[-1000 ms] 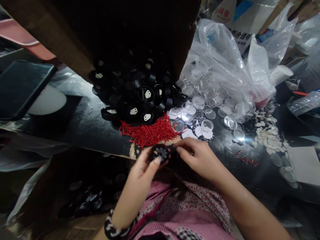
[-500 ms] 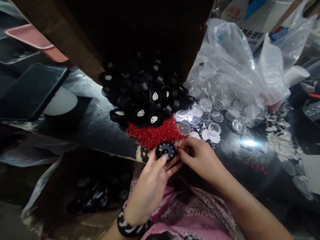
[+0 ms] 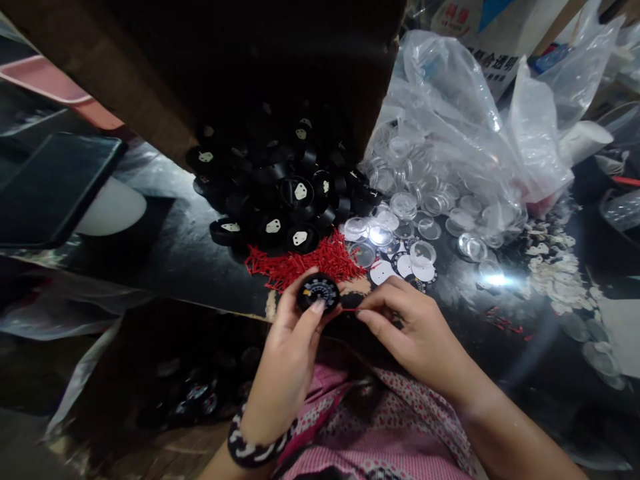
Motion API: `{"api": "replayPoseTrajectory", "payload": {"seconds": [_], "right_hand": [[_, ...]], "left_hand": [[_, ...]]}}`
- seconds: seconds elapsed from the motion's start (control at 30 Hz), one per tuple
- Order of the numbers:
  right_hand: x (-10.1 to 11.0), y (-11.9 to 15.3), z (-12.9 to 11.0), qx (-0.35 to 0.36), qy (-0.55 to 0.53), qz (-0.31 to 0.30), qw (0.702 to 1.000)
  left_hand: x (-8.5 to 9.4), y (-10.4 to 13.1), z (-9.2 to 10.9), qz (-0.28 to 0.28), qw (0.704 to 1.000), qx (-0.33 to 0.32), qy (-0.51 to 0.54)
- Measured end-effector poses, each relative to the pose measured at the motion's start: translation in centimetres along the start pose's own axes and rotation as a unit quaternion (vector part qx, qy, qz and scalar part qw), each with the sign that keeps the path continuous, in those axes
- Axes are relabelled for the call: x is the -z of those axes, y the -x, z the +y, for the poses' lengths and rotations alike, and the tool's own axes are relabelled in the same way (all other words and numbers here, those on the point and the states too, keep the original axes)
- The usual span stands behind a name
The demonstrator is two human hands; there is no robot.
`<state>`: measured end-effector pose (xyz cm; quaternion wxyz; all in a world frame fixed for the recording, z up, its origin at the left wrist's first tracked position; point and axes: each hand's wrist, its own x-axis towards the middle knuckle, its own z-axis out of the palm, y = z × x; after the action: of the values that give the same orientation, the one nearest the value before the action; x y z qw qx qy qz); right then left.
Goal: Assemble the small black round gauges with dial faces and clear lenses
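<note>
My left hand (image 3: 294, 337) is closed on a round black dial (image 3: 319, 292) with pale markings, its thumb on the lower part of the face. Just right of the dial, my right hand (image 3: 407, 323) pinches a thin red piece (image 3: 351, 309) that reaches towards the dial's lower right side; whether they touch I cannot tell. Behind the hands lies a heap of small red pieces (image 3: 307, 263). Beyond it is a pile of black round housings (image 3: 273, 227), some with pale plates inside. Printed discs (image 3: 383, 272) and clear round covers (image 3: 423, 253) lie to the right of the red heap.
A large dark box (image 3: 135, 93) stands behind the housings. Plastic bags (image 3: 450, 87) lie over clear covers at the right, near a pile of pale plates (image 3: 553, 273). A tablet-like device (image 3: 50, 187) leans on a white support at left. An open box (image 3: 115, 373) is below.
My hands have moved apart a little, and the dial has shifted left in my left hand. The thin red piece now shows between my right fingertips and the dial. The camera view has shifted slightly.
</note>
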<state>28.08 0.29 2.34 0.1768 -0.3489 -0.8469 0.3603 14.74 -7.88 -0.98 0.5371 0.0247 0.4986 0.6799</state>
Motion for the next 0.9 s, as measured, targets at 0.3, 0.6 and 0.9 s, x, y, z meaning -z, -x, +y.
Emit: {"api": "replayPoseTrajectory", "payload": {"seconds": [0.3, 0.6, 0.9], "right_hand": [[-0.3, 0.1, 0.0, -0.02, 0.052, 0.002, 0.998], [-0.5, 0.9, -0.3, -0.017, -0.01, 0.022, 1.0], [-1.6, -0.1, 1.0, 0.035, -0.009, 0.024, 0.999]], "left_hand": [[-0.8, 0.1, -2.0, -0.07, 0.992, -0.034, -0.104], [-0.9, 1.0, -0.8, -0.07, 0.965, -0.116, -0.222], [0.7, 0.5, -0.7, -0.105, 0.975, -0.089, -0.173]]}}
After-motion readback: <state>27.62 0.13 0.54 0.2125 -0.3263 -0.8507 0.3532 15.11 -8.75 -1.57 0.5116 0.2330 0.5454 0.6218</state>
